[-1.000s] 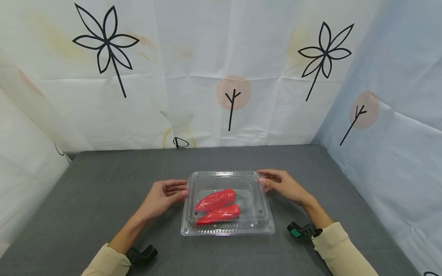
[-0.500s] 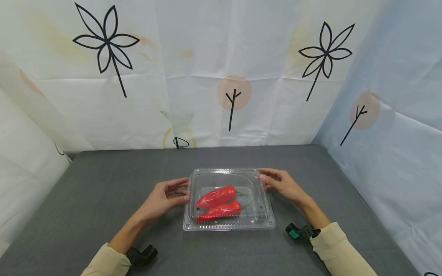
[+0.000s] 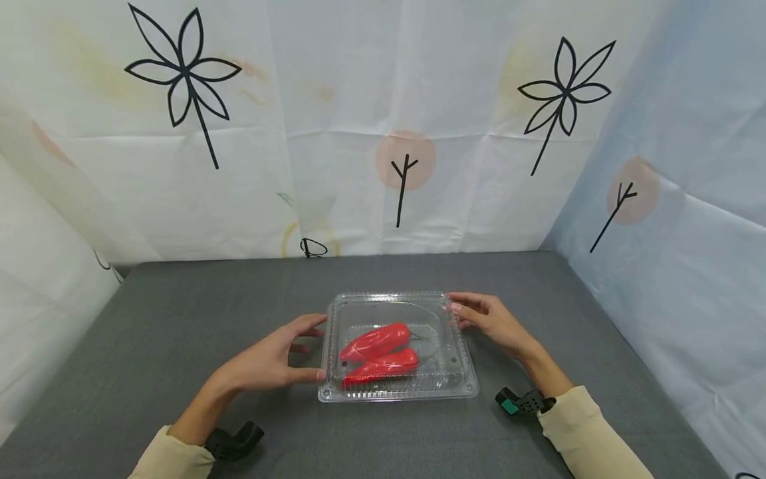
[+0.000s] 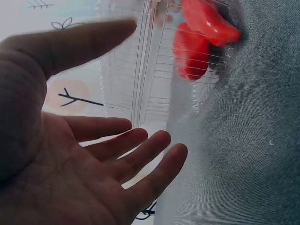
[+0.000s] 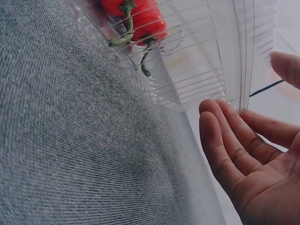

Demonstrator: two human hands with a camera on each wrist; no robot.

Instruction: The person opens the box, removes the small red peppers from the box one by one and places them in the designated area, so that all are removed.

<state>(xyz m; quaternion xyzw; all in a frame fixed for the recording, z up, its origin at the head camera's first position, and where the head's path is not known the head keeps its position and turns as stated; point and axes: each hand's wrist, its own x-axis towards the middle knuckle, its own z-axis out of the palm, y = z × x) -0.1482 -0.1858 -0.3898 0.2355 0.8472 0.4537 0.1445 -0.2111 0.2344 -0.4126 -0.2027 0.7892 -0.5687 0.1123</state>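
Here, spread left fingers (image 4: 161, 174) and extended right fingers (image 5: 216, 146) flank a clear box (image 3: 445, 386) of red peppers (image 3: 380, 340)

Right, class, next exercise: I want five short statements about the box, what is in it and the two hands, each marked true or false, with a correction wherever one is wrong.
1. Two red peppers with green stems lie inside the clear plastic box. True.
2. The box stands wide open. False: it is closed over the peppers.
3. The left hand is at the box's left side and the right hand at its right. True.
4. The stems point toward the left hand. False: they point toward the right hand.
5. Both hands wear gloves. False: both are bare.
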